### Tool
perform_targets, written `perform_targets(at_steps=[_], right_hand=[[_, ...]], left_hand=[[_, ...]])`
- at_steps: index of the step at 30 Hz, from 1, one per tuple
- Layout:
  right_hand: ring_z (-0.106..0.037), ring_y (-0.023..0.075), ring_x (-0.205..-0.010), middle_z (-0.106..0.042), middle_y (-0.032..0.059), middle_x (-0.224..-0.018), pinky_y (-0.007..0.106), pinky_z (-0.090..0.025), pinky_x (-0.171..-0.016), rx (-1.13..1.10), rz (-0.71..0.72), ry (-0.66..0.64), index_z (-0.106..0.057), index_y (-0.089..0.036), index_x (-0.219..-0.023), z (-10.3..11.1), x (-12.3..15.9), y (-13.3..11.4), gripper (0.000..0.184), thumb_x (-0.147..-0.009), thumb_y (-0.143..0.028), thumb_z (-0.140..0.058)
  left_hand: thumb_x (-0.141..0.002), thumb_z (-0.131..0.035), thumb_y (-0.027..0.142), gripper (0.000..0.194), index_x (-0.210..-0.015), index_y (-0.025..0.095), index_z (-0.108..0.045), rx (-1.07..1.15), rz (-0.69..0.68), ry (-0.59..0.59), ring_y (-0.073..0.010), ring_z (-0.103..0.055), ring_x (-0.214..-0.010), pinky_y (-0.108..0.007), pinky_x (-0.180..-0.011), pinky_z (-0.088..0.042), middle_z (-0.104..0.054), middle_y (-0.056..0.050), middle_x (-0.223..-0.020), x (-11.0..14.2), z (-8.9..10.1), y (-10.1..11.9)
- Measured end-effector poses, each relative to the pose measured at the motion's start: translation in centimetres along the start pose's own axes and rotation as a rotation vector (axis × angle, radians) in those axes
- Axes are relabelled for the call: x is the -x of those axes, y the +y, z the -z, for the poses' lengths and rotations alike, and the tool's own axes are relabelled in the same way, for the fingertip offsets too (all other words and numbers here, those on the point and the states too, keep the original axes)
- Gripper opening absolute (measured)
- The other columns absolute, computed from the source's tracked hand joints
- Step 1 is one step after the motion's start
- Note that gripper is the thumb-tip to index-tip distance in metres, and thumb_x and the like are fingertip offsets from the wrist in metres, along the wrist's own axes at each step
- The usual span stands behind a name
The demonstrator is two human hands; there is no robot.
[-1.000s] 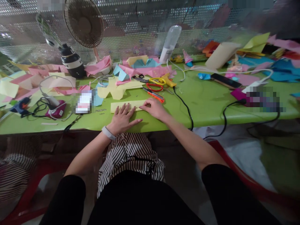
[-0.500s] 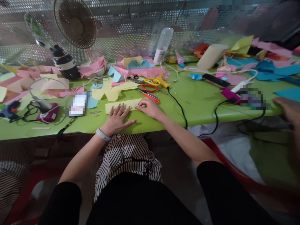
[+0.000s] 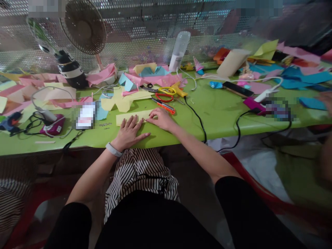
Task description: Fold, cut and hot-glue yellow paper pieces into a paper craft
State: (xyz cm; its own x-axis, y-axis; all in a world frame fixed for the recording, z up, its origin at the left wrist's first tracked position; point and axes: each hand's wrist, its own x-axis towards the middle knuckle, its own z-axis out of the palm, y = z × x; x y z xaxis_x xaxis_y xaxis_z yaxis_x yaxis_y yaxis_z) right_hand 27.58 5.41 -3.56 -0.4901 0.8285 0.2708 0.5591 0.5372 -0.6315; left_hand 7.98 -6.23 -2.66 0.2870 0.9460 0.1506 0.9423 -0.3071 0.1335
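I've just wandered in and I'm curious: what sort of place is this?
Probably a paper-craft workspace, though whose I can't tell. Coloured paper litters the green table, scissors lie on it, and a yellow strip sits under the left hand.

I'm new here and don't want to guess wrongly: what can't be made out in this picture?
In the head view:
Part of the yellow paper: hidden by the left hand.
What the right hand pinches, if anything: too small.
What the lit phone shows: blurred.
Tiny pieces beside it: too small.
Another person's hand: blurred, cut by right edge.
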Motion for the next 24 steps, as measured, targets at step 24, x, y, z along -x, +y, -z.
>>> perform_targets(at_steps=[24], right_hand=[[-0.066, 0.0242, -0.087, -0.072, 0.0061, -0.088, 0.042, -0.049, -0.088, 0.027, -0.182, 0.106, -0.070, -0.023, -0.062, 2.7, 0.8, 1.9, 0.023, -0.077, -0.038, -0.079]], left_hand=[[-0.093, -0.028, 0.078, 0.085, -0.158, 0.024, -0.033, -0.031, 0.010, 0.024, -0.0325, -0.024, -0.154, -0.055, -0.124, -0.013, -0.031, -0.014, -0.165, 0.0, 0.0, 0.0]])
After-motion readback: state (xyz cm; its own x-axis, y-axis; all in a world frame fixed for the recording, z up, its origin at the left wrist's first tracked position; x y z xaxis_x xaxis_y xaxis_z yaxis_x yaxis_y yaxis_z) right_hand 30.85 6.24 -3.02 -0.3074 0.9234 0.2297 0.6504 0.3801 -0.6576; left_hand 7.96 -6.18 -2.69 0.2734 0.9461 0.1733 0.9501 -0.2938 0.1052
